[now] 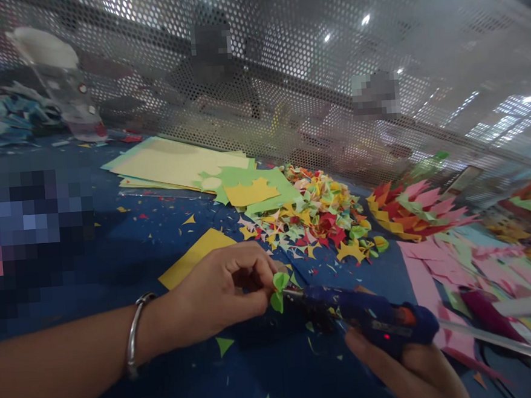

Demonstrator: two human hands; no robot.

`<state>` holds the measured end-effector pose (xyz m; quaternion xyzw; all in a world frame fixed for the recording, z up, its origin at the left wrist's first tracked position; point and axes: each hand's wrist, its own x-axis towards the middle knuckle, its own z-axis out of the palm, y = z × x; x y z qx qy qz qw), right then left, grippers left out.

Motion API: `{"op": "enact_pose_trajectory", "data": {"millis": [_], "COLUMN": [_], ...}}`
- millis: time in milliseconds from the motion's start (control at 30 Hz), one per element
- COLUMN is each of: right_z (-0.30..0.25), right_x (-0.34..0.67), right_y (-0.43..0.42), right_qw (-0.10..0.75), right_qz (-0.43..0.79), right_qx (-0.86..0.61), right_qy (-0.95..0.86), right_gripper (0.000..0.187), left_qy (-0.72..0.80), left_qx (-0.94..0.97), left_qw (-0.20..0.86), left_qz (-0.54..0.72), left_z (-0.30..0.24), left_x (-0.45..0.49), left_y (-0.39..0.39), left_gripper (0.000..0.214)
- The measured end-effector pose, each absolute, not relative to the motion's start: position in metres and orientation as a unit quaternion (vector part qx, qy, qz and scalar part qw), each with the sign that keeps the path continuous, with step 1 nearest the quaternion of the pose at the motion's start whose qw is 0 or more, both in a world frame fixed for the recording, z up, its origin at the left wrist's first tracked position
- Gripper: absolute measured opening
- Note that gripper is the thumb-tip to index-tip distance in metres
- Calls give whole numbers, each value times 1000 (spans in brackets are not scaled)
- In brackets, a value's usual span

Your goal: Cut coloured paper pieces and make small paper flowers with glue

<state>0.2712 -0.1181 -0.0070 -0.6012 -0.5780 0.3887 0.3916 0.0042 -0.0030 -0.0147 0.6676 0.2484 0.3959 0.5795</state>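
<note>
My left hand [222, 293] is closed in a pinch on a small folded green paper piece [278, 290], held just above the blue table [128, 251]. A metal bangle sits on that wrist. My right hand [409, 371] grips a blue glue gun [374, 319] at the lower right. The gun's nozzle points left and touches the green piece. A small red light glows on the gun's body.
A heap of small folded paper pieces [321, 216] in mixed colours lies behind the hands. Yellow and green sheets [185, 165] lie farther back, a yellow sheet [192, 255] nearer. Pink sheets [429, 266] and a spiky paper ring [412, 210] are right. A perforated metal screen [284, 70] stands behind.
</note>
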Motion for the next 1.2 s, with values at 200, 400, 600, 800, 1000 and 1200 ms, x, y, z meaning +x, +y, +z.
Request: {"op": "enact_pose_trajectory", "data": {"millis": [200,400,600,800,1000,1200], "right_z": [-8,-25,-32,-32,-36,-42], "right_x": [266,284,279,294,304,308], "right_y": [-116,-123,-132,-129,-129,-132], "right_qw": [404,397,417,383,409,387], "right_qz": [286,243,232,274,310,263], "right_qx": [-608,-636,-675,-662,-612,-648], "right_qy": [-621,-616,-563,-583,-602,-600], "right_gripper": [15,49,53,55,56,56], "left_qy": [254,251,254,259,251,254], "left_qx": [682,694,692,701,697,693], "left_qw": [557,543,547,539,550,553], "left_qz": [399,400,396,389,386,387], "left_z": [-17,-18,-16,-16,-18,-18], "left_x": [4,4,4,3,3,3], "left_y": [-3,-2,-3,-3,-2,-3], "left_gripper": [15,14,14,14,15,16]}}
